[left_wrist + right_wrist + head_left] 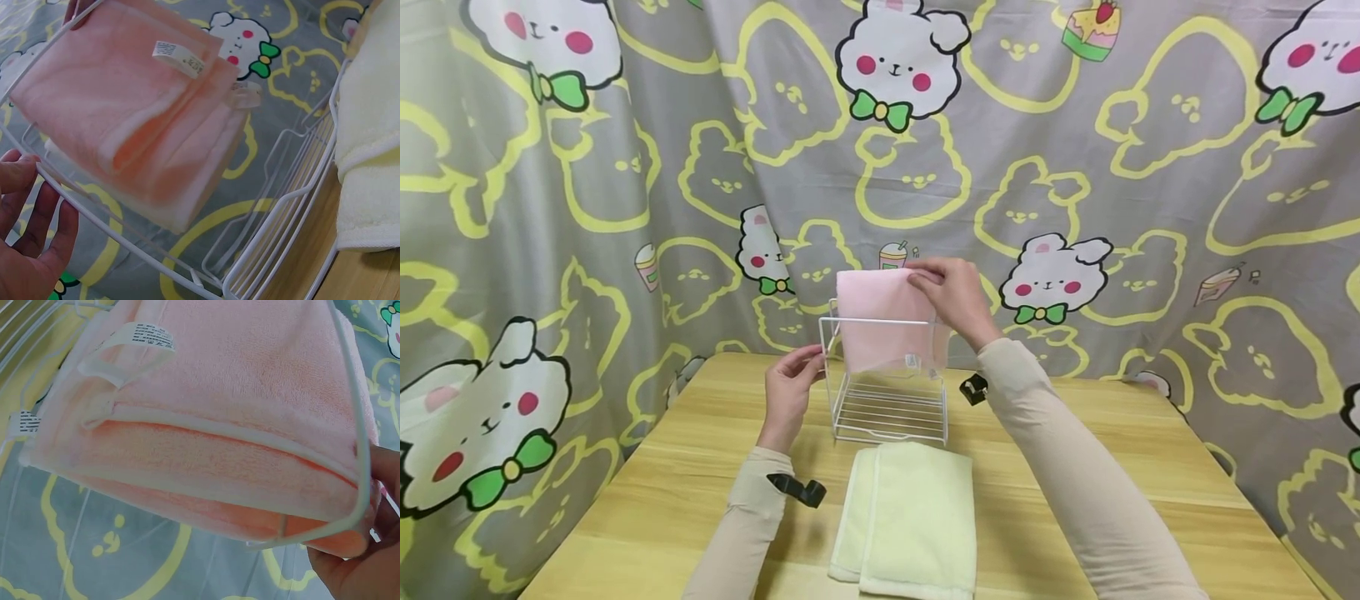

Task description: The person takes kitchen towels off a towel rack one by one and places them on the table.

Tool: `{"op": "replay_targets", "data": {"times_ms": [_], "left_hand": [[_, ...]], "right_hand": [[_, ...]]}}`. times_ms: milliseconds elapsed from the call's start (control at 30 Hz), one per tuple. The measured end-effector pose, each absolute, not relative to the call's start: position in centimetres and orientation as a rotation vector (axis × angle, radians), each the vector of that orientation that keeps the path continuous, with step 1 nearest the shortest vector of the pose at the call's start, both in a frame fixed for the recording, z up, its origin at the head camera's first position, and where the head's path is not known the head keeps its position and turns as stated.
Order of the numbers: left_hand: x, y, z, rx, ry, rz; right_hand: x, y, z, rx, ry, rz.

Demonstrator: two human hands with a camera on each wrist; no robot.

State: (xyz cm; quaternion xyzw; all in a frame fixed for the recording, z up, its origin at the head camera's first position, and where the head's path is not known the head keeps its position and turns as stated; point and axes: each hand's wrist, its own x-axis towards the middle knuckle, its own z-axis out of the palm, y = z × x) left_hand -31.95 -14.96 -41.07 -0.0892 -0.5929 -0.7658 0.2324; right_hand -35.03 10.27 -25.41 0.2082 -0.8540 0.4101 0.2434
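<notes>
A white wire rack (880, 321) stands on the table, with a slatted lower shelf. A folded pink towel (876, 296) hangs in its upper part, rising above the front top bar; the left wrist view shows its white label (178, 57). My right hand (957, 296) pinches the towel's upper right corner between thumb and fingers. At the rack's left side, my left hand (787, 392) holds the upright wire, its thumb and fingertips on the rod. A folded pale yellow towel (921, 521) lies on the table before the rack.
The wooden table (1075, 483) spreads to both sides of the rack. Behind it hangs a grey curtain (1060, 200) printed with rabbits and yellow outlines. A black strap (805, 490) sits at the left wrist, another black piece (974, 389) at the right.
</notes>
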Motion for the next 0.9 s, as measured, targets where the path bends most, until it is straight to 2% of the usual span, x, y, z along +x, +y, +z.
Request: {"op": "replay_targets", "data": {"times_ms": [900], "left_hand": [[-32.0, -15.0, -41.1, -0.274, -1.611, -2.13]], "right_hand": [[-33.7, 11.5, -22.8, 0.563, -2.266, 1.247]]}}
